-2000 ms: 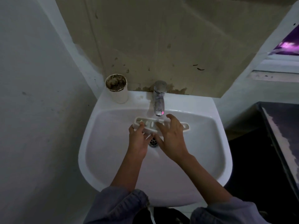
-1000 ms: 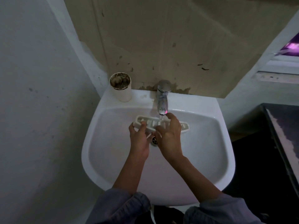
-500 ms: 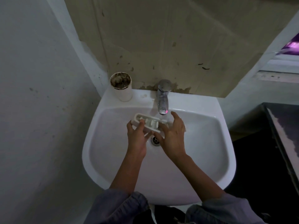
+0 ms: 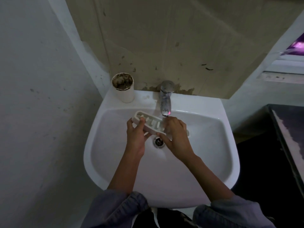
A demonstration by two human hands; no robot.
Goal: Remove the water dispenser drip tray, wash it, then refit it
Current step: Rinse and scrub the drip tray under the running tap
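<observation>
The white slotted drip tray [image 4: 150, 123] is held over the basin of the white sink [image 4: 105, 152], tilted with its left end raised, just under the chrome tap [image 4: 165, 99]. My left hand [image 4: 136, 137] grips its left end, thumb on top. My right hand [image 4: 176, 137] covers the tray's right half, fingers curled around it below the spout. The tray's right tip [image 4: 188, 132] shows past my right hand. The drain [image 4: 158, 142] lies below the tray.
A white cup [image 4: 124, 90] with a dirty inside stands on the sink's back left ledge. A white wall runs along the left. A dark counter edge [image 4: 283, 139] is on the right.
The tray's left end has swung up and left, away from level. My right hand has slid over the tray's right half and closed on it.
</observation>
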